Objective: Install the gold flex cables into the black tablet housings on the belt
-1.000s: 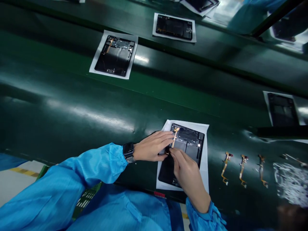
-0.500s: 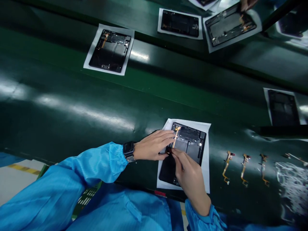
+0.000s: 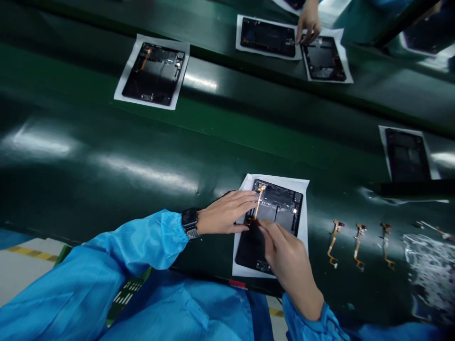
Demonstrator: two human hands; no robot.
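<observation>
A black tablet housing [image 3: 245,251] with its inner parts exposed lies on a white sheet [image 3: 304,222] in front of me. An orange flex cable [image 3: 259,205] runs along its left side. My left hand [image 3: 225,213] rests at the housing's left edge, fingers stretched out, fingertips by the cable and thumb lower down. My right hand [image 3: 286,253] reaches in from the lower right, with thumb and forefinger pinched close to the cable's lower end. Whatever is between those fingertips is too small and hidden to make out.
Right of the housing lie several loose flex cables [image 3: 359,246] and a heap of clear plastic pieces [image 3: 432,270]. Other housings on white sheets include one at upper left [image 3: 154,73] and one at right [image 3: 407,154]. Across the bench, a co-worker's hand [image 3: 310,21] touches another housing [image 3: 322,57].
My right hand has shifted slightly right, its fingertips drawing back from the left thumb. My left hand stays put. Across the bench, the co-worker's hand moved left and the housing there was turned.
</observation>
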